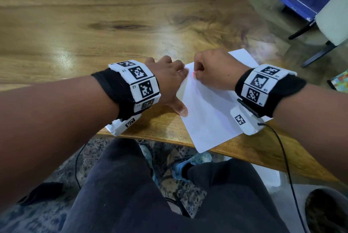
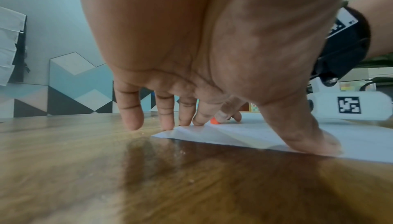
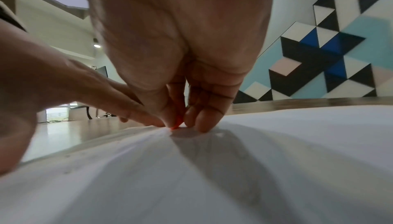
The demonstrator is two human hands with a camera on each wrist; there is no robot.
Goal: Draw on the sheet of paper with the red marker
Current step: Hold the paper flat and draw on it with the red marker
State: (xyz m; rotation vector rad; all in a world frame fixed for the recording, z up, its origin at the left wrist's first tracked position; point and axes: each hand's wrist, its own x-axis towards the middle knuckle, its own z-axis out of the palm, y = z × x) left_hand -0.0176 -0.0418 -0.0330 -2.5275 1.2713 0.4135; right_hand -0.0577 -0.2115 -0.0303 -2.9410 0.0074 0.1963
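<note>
A glossy wooden surface (image 1: pixel 113 31) with flowing brown grain and a dark knot is seen, its near edge curved and its varnish mirroring the light. On it a thin, smooth white sheet of paper (image 1: pixel 207 115) lies flat and rectangular, turned at an angle, with one corner hanging past the near edge of the surface. Faint creases and soft shadows are visible across the sheet in the right wrist view.

The left hand (image 1: pixel 167 80) is spread on the surface at the sheet's left edge. Its fingers (image 2: pixel 132 110) are held straight and slightly apart, nothing being gripped; the little and ring fingertips are set on bare wood, the index fingertip is set on the far left corner of the paper, and the thumb is pressed on the sheet's left edge nearer the body.

The right hand (image 1: pixel 216 68) is bunched into a loose fist over the far part of the sheet, just beside the left index finger. Its fingers (image 3: pixel 204 115) are curled tightly round the red marker (image 3: pixel 177 123), of which only a small orange-red end is seen, pinched between thumb and fingertips. That red end is pointed down and meets the paper close to its far left corner; the rest of the marker is hidden inside the hand. The curled fingertips beside it are also rested on the sheet.

White blocky wristbands (image 1: pixel 135 82) printed with black square codes are worn over dark fabric cuffs on both wrists.
</note>
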